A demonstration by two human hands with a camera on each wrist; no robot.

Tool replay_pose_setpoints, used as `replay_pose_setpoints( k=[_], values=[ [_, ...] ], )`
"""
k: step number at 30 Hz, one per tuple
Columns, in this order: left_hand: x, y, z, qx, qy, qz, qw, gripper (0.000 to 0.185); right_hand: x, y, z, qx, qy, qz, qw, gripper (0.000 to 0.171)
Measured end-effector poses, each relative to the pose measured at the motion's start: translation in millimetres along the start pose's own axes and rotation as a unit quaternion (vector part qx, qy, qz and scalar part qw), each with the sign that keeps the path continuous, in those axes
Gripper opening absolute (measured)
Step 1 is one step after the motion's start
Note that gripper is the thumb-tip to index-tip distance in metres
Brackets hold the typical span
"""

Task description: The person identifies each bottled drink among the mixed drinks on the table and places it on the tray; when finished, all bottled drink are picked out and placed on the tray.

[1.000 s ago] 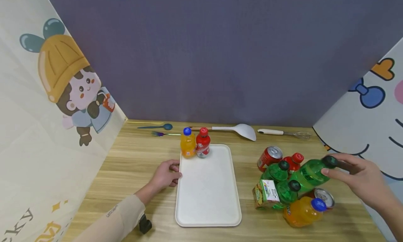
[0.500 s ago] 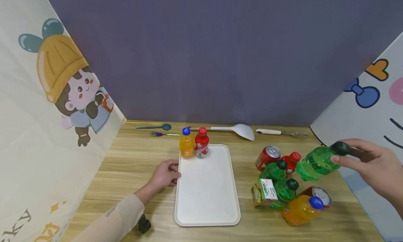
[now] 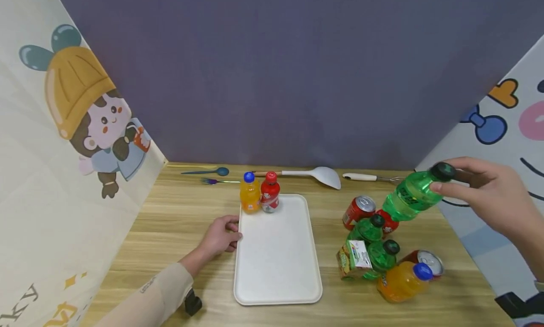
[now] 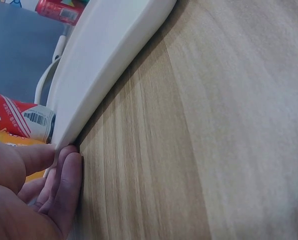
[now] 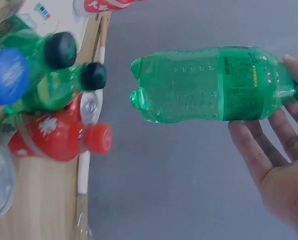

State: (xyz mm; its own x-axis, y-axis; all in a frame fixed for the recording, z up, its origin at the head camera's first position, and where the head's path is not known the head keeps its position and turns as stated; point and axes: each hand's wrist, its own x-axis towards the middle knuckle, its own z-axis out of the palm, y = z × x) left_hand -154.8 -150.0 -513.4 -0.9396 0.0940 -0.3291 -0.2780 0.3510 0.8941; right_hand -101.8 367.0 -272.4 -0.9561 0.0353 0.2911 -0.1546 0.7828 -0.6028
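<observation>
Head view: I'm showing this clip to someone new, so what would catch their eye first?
Probably the green bottle, held tilted in the air by its cap end in the right hand, above a jumble of bottles and cans on the table's right side. Next, the white tray at centre, with the left hand at its edge.

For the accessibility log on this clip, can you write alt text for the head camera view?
The right hand holds a green bottle by its cap end, tilted in the air above a cluster of bottles and cans on a wooden table. The left hand touches the edge of a white tray carrying an orange bottle and a red bottle.
</observation>
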Motion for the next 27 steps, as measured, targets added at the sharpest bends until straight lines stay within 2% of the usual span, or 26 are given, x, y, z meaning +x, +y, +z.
replay_pose_setpoints(
  k=[6, 14, 18, 24, 27],
  values=[
    [-0.4, 2.2, -0.6, 0.006, -0.001, 0.0, 1.0, 0.059, 21.4, -20.6, 13.7, 0.016, -0.02, 0.0, 1.0, 0.037],
    [0.3, 1.1, -0.7, 0.002, -0.004, -0.001, 1.0, 0.059, 51.3, -43.1, 45.4, 0.061, -0.077, -0.001, 0.995, 0.036],
    [1.0, 1.3, -1.0, -0.001, -0.007, -0.002, 1.0, 0.059, 62.9, -55.2, 63.2, 0.097, -0.106, -0.011, 0.99, 0.035],
    [1.7, 1.0, -0.9, -0.005, -0.004, -0.003, 1.0, 0.058, 76.2, -68.6, 95.0, 0.121, -0.14, -0.047, 0.982, 0.032],
    [1.3, 1.1, -0.4, -0.008, -0.004, -0.002, 1.0, 0.058, 80.8, -71.5, 110.5, 0.131, -0.159, -0.051, 0.977, 0.034]
  ],
)
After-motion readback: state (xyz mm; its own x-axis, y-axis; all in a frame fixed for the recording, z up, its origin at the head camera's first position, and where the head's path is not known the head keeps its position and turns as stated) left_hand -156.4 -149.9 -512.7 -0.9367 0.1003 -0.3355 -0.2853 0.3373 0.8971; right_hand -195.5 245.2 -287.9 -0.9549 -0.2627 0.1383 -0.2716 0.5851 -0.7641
